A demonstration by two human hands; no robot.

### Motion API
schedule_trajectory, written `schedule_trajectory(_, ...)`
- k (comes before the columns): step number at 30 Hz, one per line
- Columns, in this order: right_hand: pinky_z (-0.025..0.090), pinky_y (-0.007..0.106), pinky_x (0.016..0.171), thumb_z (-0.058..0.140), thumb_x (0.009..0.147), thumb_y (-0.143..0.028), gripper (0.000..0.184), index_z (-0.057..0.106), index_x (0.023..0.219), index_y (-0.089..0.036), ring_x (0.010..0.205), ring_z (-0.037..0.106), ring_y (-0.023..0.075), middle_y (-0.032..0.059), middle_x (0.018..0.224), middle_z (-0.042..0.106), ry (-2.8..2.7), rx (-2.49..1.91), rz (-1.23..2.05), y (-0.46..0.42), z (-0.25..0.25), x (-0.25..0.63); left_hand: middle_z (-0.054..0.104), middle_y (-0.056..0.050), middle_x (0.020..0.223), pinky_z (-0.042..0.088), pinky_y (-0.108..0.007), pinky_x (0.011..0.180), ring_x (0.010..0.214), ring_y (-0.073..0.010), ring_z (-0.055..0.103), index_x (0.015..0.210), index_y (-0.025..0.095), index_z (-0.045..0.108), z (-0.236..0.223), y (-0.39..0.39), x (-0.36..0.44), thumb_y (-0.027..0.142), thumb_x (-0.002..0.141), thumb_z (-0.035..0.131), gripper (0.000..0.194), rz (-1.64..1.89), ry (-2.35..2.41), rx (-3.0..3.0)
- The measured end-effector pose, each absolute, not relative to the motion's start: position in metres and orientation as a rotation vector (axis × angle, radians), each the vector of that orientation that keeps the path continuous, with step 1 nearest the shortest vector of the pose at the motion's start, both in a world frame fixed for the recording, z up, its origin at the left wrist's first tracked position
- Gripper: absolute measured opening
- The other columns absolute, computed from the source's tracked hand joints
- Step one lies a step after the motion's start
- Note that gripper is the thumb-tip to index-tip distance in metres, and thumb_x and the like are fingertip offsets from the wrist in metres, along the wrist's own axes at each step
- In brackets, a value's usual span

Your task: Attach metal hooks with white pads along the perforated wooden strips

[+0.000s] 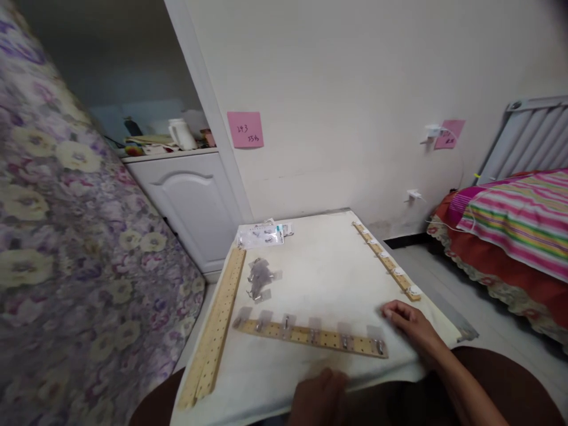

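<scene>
A perforated wooden strip (326, 339) lies across the near part of the table, with several clear plates bearing small metal hooks along it. Just past its right end is my right hand (410, 325), its fingers curled in a closed shape; whatever they hold, if anything, is hidden. My left hand (318, 395) is low at the table's near edge, dark and blurred, its fingers not distinct. Further back lies a loose pile of clear hook pieces (260, 277). At the right edge, another wooden strip (385, 259) carries several white round pieces.
Bare perforated wooden strips (217, 325) lie side by side along the left edge of the table (323, 272). Flat clear packaging (261, 235) is at the back left corner. A wall stands behind, a floral curtain (80, 236) hangs left, and a bed (523, 219) is at right.
</scene>
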State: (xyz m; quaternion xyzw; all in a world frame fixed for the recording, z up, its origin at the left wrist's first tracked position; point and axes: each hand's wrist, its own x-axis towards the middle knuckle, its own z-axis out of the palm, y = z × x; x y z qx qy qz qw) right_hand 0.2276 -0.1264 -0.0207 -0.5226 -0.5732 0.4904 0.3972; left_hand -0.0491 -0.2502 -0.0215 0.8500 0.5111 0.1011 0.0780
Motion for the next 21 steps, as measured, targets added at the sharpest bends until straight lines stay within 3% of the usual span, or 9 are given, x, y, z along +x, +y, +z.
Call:
schedule_trajectory(2,0.042,0.030,0.066,0.059,0.078,-0.051,0.033,0.063,0.080,-0.018,0.072,0.055,0.0184,0.0020,0.076,0.062,-1.528,-1.356,1.080,-0.127,-0.010,0.221,0.069,-0.002,0.077,0.051,-0.022,0.058,0.065,-0.0165,0.067,0.094,0.024,0.060,-0.022,-0.258,-0.077,0.018,0.082,0.043,0.022,0.474,1.590,2.541)
schedule_trajectory(7,0.044,0.033,0.078,0.051,0.084,-0.037,0.022,0.064,0.076,-0.021,0.083,0.057,0.0225,0.0055,0.083,0.064,-1.879,-1.253,0.772,-0.141,0.036,0.157,0.072,0.000,0.088,0.051,-0.021,0.069,0.078,-0.0136,0.068,0.101,0.027,0.060,-0.009,-0.267,-0.135,0.027,0.093,0.037,0.024,0.788,1.875,2.222)
schedule_trajectory(10,0.040,0.038,0.091,0.059,0.075,-0.025,0.009,0.066,0.081,-0.022,0.101,0.054,0.0253,0.0073,0.102,0.065,-2.086,-1.237,0.605,-0.154,0.046,0.101,0.073,0.003,0.087,0.051,-0.020,0.069,0.078,-0.0133,0.069,0.098,0.027,0.061,-0.005,-0.265,-0.151,0.030,0.093,0.039,0.023,0.860,1.988,2.077)
schedule_trajectory(12,0.032,0.043,0.102,0.064,0.069,-0.021,0.021,0.066,0.091,-0.022,0.121,0.044,0.0287,0.0093,0.127,0.056,-2.182,-1.254,0.485,-0.162,0.043,0.070,0.072,0.003,0.085,0.051,-0.020,0.069,0.076,-0.0129,0.069,0.096,0.027,0.062,-0.007,-0.264,-0.156,0.031,0.093,0.040,0.023,0.882,1.997,2.038)
schedule_trajectory(15,0.015,0.051,0.112,0.069,0.066,-0.027,0.032,0.065,0.096,-0.018,0.138,0.024,0.0338,0.0129,0.147,0.038,-2.393,-1.297,0.419,-0.167,0.035,0.039,0.072,0.003,0.083,0.051,-0.019,0.070,0.076,-0.0128,0.068,0.093,0.026,0.062,-0.014,-0.262,-0.159,0.029,0.092,0.039,0.024,0.910,1.963,2.046)
schedule_trajectory(18,0.000,0.055,0.113,0.069,0.066,-0.031,0.036,0.064,0.097,-0.014,0.142,0.010,0.0364,0.0161,0.153,0.027,-2.516,-1.316,0.362,-0.167,0.033,0.025,0.071,0.001,0.082,0.051,-0.020,0.071,0.076,-0.0131,0.068,0.092,0.025,0.063,-0.019,-0.262,-0.160,0.027,0.092,0.038,0.025,0.901,1.937,2.091)
schedule_trajectory(21,-0.005,0.057,0.113,0.066,0.067,-0.026,0.036,0.065,0.100,-0.011,0.143,0.007,0.0378,0.0192,0.153,0.027,-2.571,-1.287,0.299,-0.163,0.033,0.018,0.071,0.001,0.079,0.051,-0.020,0.069,0.073,-0.0132,0.067,0.088,0.025,0.063,-0.022,-0.263,-0.162,0.024,0.090,0.037,0.027,0.854,1.941,2.146)
